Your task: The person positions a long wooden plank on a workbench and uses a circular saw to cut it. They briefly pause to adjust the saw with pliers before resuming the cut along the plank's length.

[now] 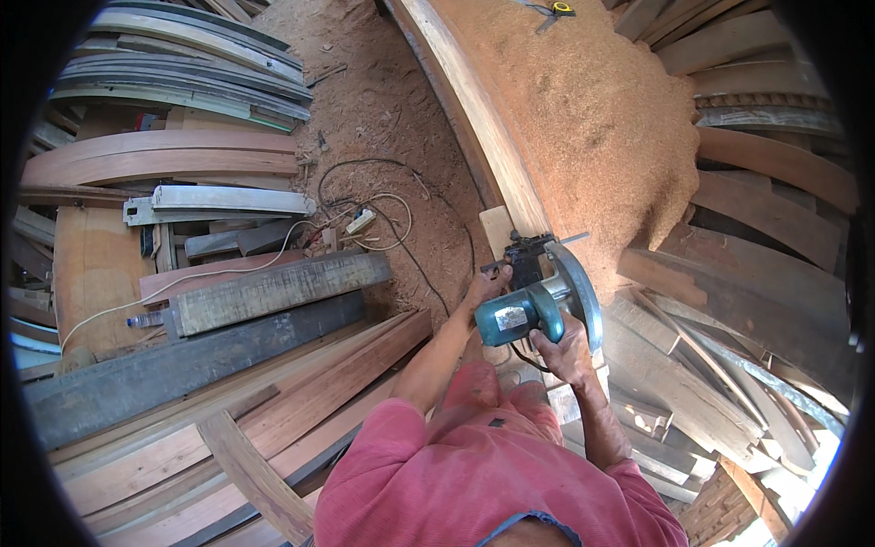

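A green circular saw [510,314] with a silver blade guard sits at the near end of a long pale wooden beam [483,109]. My right hand [567,351] is wrapped round the saw's rear handle. On the saw's left front side, my left hand [490,284] grips a dark part by the base. What exactly its fingers close on is partly hidden. A short pale wood block [497,228] lies against the beam's left side, just ahead of the saw. The blade itself cannot be made out.
Sawdust [583,118] is heaped right of the beam, with a yellow tape measure [562,9] at the far end. A black cable [415,173] and a white power strip [361,221] lie on the left. Stacked planks [283,287] flank both sides.
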Tool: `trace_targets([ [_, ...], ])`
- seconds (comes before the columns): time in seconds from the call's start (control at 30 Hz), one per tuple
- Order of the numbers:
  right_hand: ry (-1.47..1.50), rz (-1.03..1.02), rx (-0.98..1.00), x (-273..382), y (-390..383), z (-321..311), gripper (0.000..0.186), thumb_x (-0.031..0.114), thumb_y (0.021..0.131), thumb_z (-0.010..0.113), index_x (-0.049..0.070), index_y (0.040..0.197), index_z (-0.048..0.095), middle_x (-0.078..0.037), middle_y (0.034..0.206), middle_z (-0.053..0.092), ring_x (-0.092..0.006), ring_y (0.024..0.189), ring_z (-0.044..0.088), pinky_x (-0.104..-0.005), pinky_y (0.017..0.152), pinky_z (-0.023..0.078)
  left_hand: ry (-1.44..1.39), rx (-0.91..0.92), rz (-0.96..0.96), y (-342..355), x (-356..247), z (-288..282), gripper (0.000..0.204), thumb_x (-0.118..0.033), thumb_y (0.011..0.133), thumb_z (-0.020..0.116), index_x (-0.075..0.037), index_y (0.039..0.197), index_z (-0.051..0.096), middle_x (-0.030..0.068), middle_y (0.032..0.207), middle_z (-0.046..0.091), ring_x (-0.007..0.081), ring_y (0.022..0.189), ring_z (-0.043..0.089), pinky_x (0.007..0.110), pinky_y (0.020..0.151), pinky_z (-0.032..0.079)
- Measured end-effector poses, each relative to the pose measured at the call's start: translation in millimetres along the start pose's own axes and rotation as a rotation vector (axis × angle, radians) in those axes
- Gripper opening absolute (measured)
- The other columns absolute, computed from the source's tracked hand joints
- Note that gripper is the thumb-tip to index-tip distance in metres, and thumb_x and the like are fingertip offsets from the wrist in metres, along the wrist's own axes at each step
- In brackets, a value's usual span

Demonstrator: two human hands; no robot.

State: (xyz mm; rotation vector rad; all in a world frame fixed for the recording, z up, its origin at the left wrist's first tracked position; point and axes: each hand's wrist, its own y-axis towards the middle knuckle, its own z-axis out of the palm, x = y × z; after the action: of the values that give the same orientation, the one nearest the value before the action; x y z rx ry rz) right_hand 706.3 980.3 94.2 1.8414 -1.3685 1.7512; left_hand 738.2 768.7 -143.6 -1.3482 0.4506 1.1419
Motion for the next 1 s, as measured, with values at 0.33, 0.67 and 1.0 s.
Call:
trace_targets([
  [0.33,0.005,-0.004,0.016,9.6,16.2,-0.1,0.032,0.012,0.085,0.071,-0.004,0.112,0.066,-0.015,0.089,0.071,-0.0213,0.082,0.068,-0.0369,0.079,0.054,0.123,-0.021,-0.018,15.9,-0.3,-15.5,0.073,-0.064,0.089,0.071,-0.005,0.131,0.067,0.0084,0.114,0.072,0.0164,0.102,0.065,0.034,0.088,0.052],
  [0.67,-0.026,-0.038,-0.038,15.4,34.3,2.2,0.025,0.012,0.085,0.072,-0.003,0.105,0.066,-0.011,0.081,0.066,-0.0195,0.074,0.062,-0.0368,0.072,0.052,0.070,-0.003,-0.032,1.6,-62.6,-0.5,0.063,-0.053,0.095,0.068,-0.004,0.134,0.064,0.0059,0.117,0.070,0.0157,0.103,0.062,0.032,0.090,0.051],
  [1.0,0.012,-0.081,-0.040,23.4,52.2,5.6,0.021,0.011,0.086,0.071,-0.002,0.099,0.064,-0.009,0.078,0.062,-0.0180,0.072,0.059,-0.0358,0.070,0.051,0.008,0.011,0.038,16.6,-72.1,-9.6,0.062,-0.053,0.094,0.071,-0.004,0.130,0.066,0.0041,0.115,0.069,0.0132,0.102,0.060,0.031,0.088,0.050],
])
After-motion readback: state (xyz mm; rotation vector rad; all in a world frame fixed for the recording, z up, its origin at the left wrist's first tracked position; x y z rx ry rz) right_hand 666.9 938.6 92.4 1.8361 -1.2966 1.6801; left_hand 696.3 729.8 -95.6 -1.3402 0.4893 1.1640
